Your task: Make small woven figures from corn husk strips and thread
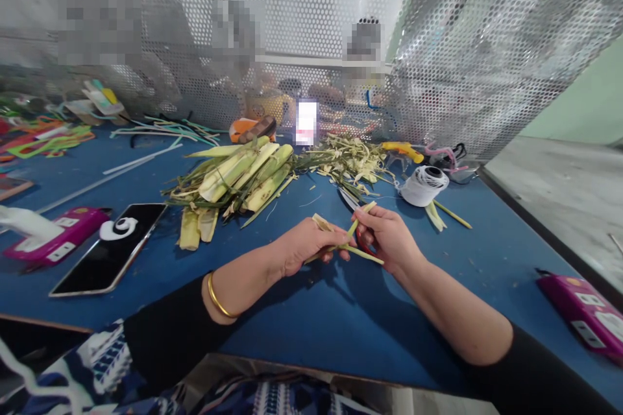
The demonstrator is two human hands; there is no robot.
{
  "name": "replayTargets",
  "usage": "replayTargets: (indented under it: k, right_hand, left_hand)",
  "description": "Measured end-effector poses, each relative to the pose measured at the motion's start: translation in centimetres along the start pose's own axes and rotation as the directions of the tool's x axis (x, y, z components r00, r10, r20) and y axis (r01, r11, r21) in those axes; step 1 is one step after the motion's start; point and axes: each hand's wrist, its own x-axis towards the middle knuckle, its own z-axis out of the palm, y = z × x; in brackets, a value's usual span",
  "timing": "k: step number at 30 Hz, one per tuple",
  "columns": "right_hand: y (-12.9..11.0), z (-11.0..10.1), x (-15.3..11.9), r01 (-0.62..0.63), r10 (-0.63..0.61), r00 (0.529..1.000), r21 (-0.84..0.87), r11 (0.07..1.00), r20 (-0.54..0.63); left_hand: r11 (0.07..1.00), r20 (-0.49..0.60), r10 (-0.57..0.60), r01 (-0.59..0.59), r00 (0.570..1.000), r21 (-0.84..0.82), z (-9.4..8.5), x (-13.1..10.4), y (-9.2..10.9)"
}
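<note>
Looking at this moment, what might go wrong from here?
The blades of the scissors jut out by the fingers of the right hand, so a careless turn might nick skin or the pale strips. Those strips are thin and cross between that hand and the left hand; a hard pull could tear one. The white spool sits near the shredded scraps, which might tangle in its thread.
</note>
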Motion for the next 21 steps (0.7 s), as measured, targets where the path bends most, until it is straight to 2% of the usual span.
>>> replayTargets:
  k: [3, 5, 6, 7, 8, 9, 10, 13, 14, 16, 19, 21]
  right_hand:
    - [-0.6, -0.4, 0.2, 0.089, -0.089, 0.996, -0.127, 0.988, 0.003]
    - [-1.3, -0.8, 0.1, 0.242, -0.268, 0.962, -0.285, 0.927, -0.054]
    - [-1.7, -1.0, -0.1, 0.334, -0.399, 0.912, -0.390, 0.858, -0.096]
    - [-2.1, -1.1, -0.5, 0.414, -0.535, 0.836, -0.502, 0.759, -0.120]
    - [-2.3, -1.1, -0.9, 0.467, -0.648, 0.754, -0.604, 0.645, -0.109]
    - [-2.4, -1.0, -1.3, 0.493, -0.708, 0.704, -0.681, 0.542, -0.054]
    - [-2.3, -0.9, -1.7, 0.504, -0.708, 0.705, -0.726, 0.468, 0.033]
    - [-1.1, -0.1, -2.2, 0.506, -0.534, 0.802, -0.782, 0.365, 0.270]
    - [-0.5, 0.1, -2.1, 0.502, -0.479, 0.823, -0.786, 0.360, 0.307]
    - [0.4, 0.5, -1.9, 0.514, -0.428, 0.836, -0.764, 0.391, 0.343]
    - [1.0, 0.9, -1.7, 0.555, -0.443, 0.820, -0.697, 0.454, 0.364]
    - [0.9, 1.0, -1.8, 0.571, -0.447, 0.811, -0.677, 0.464, 0.378]
  left_hand:
    - [0.996, -0.019, -0.032, 0.030, 0.999, -0.088, -0.2, 0.3, -0.2]
    - [0.980, -0.028, -0.043, 0.037, 0.999, -0.193, -0.5, 0.5, -0.2]
    - [0.969, -0.032, -0.033, 0.024, 0.999, -0.246, -0.7, 0.7, -0.1]
    - [0.956, -0.045, -0.010, -0.004, 0.999, -0.292, -0.8, 0.8, -0.1]
    - [0.945, -0.065, 0.022, -0.041, 0.998, -0.325, -1.0, 0.9, 0.0]
    - [0.935, -0.091, 0.057, -0.085, 0.994, -0.344, -1.1, 1.0, 0.1]
    - [0.927, -0.119, 0.089, -0.126, 0.989, -0.353, -1.1, 1.0, 0.1]
    - [0.912, -0.173, 0.152, -0.206, 0.973, -0.355, -1.0, 1.0, 0.1]
    - [0.910, -0.180, 0.161, -0.217, 0.970, -0.353, -0.9, 1.0, 0.1]
    - [0.910, -0.201, 0.171, -0.233, 0.965, -0.344, -0.7, 1.0, 0.0]
    - [0.910, -0.249, 0.196, -0.270, 0.949, -0.315, -0.4, 1.0, -0.1]
    - [0.910, -0.277, 0.210, -0.291, 0.937, -0.294, -0.4, 1.1, -0.2]
